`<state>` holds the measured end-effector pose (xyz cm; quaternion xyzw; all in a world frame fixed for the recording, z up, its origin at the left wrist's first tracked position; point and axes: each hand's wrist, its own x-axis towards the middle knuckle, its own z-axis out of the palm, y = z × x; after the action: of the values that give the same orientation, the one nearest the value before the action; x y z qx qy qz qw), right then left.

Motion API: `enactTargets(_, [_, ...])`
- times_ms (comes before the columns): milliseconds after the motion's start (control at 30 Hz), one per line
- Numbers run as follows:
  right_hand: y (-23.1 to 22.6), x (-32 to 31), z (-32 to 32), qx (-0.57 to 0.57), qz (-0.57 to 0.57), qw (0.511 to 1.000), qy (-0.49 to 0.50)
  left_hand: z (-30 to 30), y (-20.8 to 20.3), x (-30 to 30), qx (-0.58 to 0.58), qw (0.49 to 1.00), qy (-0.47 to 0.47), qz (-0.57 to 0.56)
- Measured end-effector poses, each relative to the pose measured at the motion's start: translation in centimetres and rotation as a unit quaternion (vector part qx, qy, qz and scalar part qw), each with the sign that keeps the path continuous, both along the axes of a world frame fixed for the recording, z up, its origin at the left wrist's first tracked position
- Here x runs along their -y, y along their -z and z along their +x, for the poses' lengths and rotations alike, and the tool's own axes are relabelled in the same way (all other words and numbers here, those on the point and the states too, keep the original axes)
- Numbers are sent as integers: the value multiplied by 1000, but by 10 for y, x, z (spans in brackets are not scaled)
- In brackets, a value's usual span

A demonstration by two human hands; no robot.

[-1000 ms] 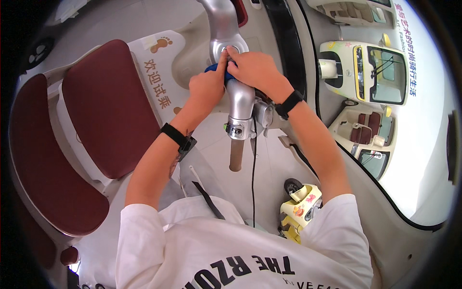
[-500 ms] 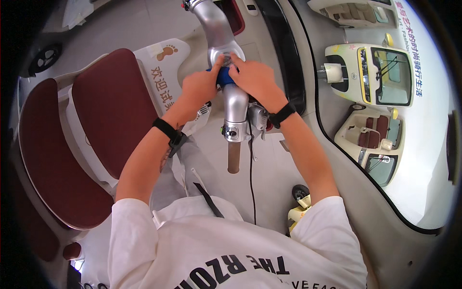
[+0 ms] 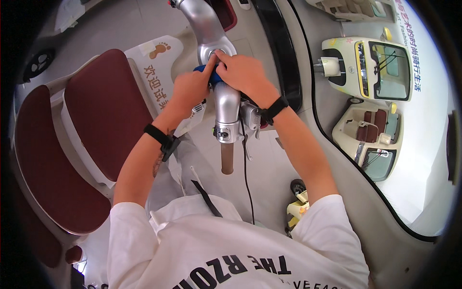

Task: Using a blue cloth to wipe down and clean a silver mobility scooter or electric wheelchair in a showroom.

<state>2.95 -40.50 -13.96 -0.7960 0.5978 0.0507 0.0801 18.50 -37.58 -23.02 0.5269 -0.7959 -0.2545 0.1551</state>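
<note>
A silver handlebar [image 3: 227, 103] runs through the upper middle, with a switch housing and a brown grip [image 3: 227, 159] at its near end. My left hand [image 3: 191, 89] and my right hand [image 3: 243, 74] meet over its centre. Bunched beneath them is a blue cloth [image 3: 215, 78], partly hidden by the fingers. Both index fingers reach to the round silver hub [image 3: 211, 52], tips close together. The other fingers are curled in at the cloth. Each wrist wears a black band.
Dark red padded seats [image 3: 103, 111] stand at the left, beside a cream panel [image 3: 161, 72] with a footprint print. A black cable [image 3: 246, 183] hangs from the handlebar. To the right, a windscreen with a black edge [image 3: 356, 166] shows small cream vehicles [image 3: 368, 72] beyond.
The handlebar and both hands sit slightly further left in view. My index fingers have shifted a little over the hub, and more blue cloth shows on the left side.
</note>
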Motion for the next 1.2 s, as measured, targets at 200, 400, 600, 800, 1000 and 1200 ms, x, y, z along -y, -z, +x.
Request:
enactTargets(200, [3,-1,5,38,-14,999,30,8,-7,7,-15,1000,7,24])
enactTargets(400, [-5,0,8,-4,12,1000,21,1,-7,-3,4,999,-25,42])
enactTargets(600, [5,-4,-3,73,-39,993,79,4,-17,5,-60,996,-22,57])
enactTargets(800, [-2,-5,8,13,-18,998,64,10,-22,1,-25,995,-20,97])
enactTargets(1000, [0,-5,5,-25,-48,998,35,8,-25,-7,-20,994,-7,110])
enactTargets(1200, [0,-8,-2,-7,-39,998,40,0,-26,-13,25,999,8,32])
